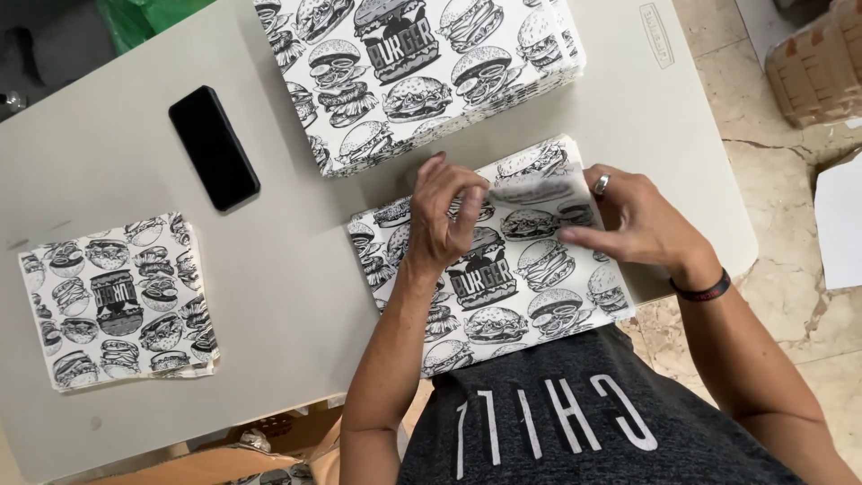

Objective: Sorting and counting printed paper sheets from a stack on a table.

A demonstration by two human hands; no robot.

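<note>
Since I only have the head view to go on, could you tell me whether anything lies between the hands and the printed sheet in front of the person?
Nothing visible: the left hand and right hand already touch the printed sheet.

The person wears a dark grey shirt (575, 422) with big white letters. The arms are bare. A black band (702, 291) circles the right wrist. A silver ring (601, 184) sits on one finger.
</note>
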